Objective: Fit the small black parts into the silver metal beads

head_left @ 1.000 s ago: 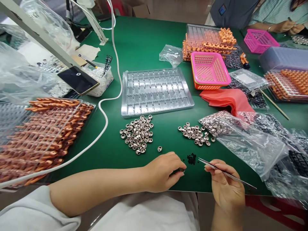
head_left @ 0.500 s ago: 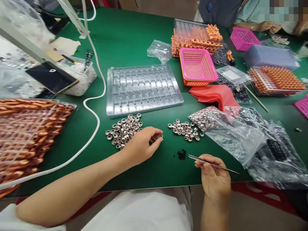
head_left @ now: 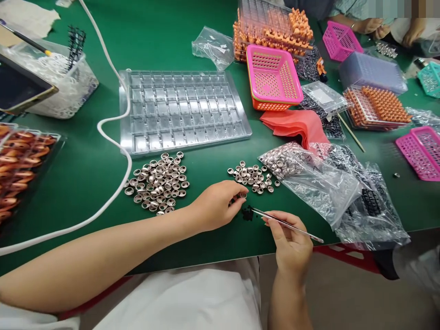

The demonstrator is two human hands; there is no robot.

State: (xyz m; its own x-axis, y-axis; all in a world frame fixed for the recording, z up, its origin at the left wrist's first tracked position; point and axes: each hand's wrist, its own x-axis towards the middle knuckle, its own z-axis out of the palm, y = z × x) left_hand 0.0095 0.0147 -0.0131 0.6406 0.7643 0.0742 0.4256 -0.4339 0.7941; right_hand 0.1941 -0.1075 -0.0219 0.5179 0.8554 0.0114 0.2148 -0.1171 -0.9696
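Observation:
My left hand (head_left: 220, 204) pinches a small silver metal ring-shaped cap (head_left: 243, 195) between thumb and fingertips, just above the table. In my right hand (head_left: 292, 238) is a pair of metal tweezers (head_left: 287, 224), held like a pen. The tweezer tips point left, at the edge of a little heap of tiny black parts (head_left: 247, 213). Left of my left hand spreads a large pile of silver caps (head_left: 158, 183). A smaller pile of silver caps (head_left: 252, 176) lies beyond my fingertips.
A clear compartment tray (head_left: 185, 110) lies behind the piles, with a white cable (head_left: 113, 137) across its left edge. Pink baskets (head_left: 275, 78), red cloth-like sheets (head_left: 295, 126) and plastic bags of parts (head_left: 316, 183) fill the right. Another person's hands (head_left: 374, 28) are at the far right.
My left hand with the cap has moved right, closer to the black parts. The tweezers' tips have come to the heap's edge. The camera view has shifted.

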